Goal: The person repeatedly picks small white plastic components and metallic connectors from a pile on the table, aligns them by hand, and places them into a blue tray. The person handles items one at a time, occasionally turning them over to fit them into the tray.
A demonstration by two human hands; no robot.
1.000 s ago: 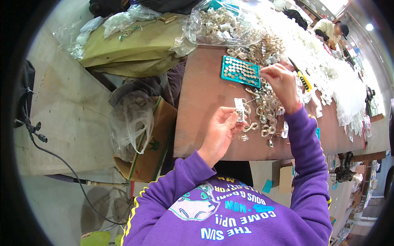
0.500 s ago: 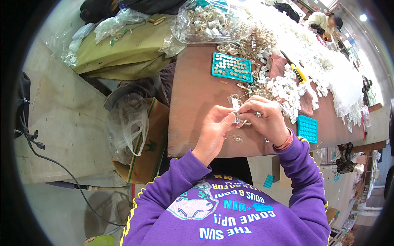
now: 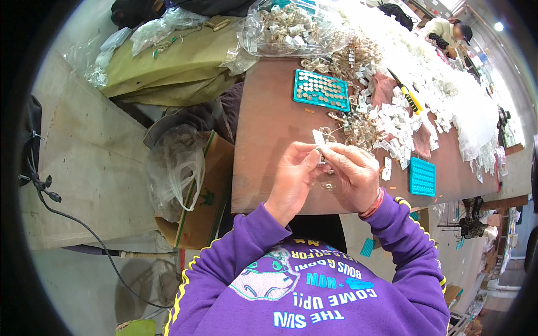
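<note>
My left hand (image 3: 294, 176) and my right hand (image 3: 357, 173) meet over the near part of the brown table, fingertips pinched together. Between them is a small white plastic case (image 3: 318, 138), its upper end sticking out above the fingers, with thin looped wire beside it. The fingers hide its lower part. Beyond my hands lies a teal tray (image 3: 314, 104) with rows of round silver button cells. Right of it spreads a heap of coiled thin wires (image 3: 361, 126) and small white cases (image 3: 399, 126). One white case (image 3: 386, 168) lies just right of my right hand.
A second teal tray (image 3: 422, 178) with small hollows sits near the table's right front edge. A yellow-and-black tool with a dark tip (image 3: 412, 101) rests on the heap. Left of the table stands a cardboard box (image 3: 216, 190) with a plastic bag. Another person (image 3: 443, 33) works far right.
My right hand has shifted slightly left and turned, its fingers now closer against the left fingertips. The white case beside it has come into sight. The view has moved slightly.
</note>
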